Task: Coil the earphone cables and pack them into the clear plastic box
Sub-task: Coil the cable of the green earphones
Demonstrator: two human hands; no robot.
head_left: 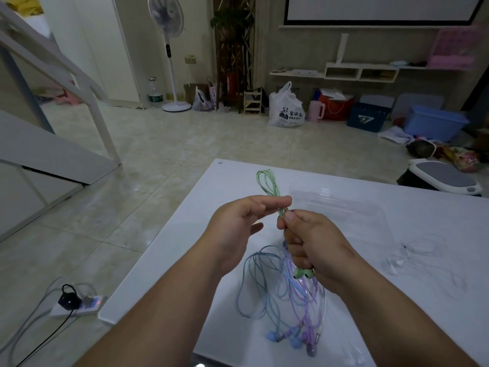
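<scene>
I am on the first set, I think: my right hand (315, 247) is clamped around the green earphone cable (268, 186), folded into long loops that stick up past my thumb, with its green buds peeking out under my fist. My left hand (238, 229) is loose, fingers nearly straight beside the loops; I cannot tell whether the forefinger touches them. The clear plastic box (336, 205) lies toward the far edge of the white table (185, 260) and looks empty, though it is faint. The blue earphones (254, 287) and purple earphones (301, 295) sprawl uncoiled by the near edge, and the white earphones (412, 258) toward the right edge. On the tiled floor are a power strip (79, 305), a standing fan (169, 49) and a white plastic bag (285, 107).
</scene>
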